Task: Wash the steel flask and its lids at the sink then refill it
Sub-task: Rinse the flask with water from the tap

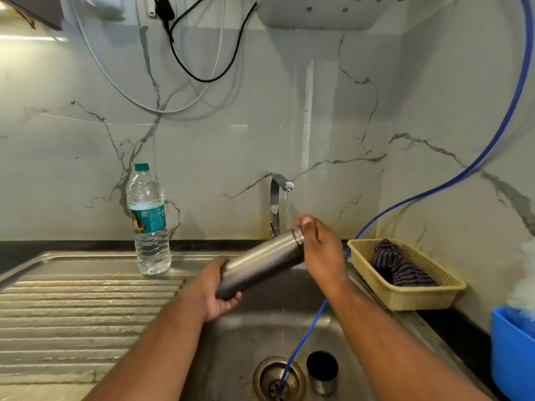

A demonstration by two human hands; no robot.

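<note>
A steel flask [260, 263] is held tilted over the sink basin [246, 337], its mouth up and to the right, just below the tap [278, 204]. A thin stream of water runs from the tap. My left hand [212, 293] grips the flask's base. My right hand [317, 250] covers the flask's mouth end, fingers wrapped around the neck; whether a lid is on is hidden. A steel cup-shaped lid [322, 371] stands upright in the basin beside the drain [279, 379].
A blue hose [307, 331] runs down into the drain. A plastic water bottle [149, 224] stands on the ribbed draining board [72, 311]. A beige basket [405, 274] with a striped cloth sits right of the sink, and a blue container [512, 351] at far right.
</note>
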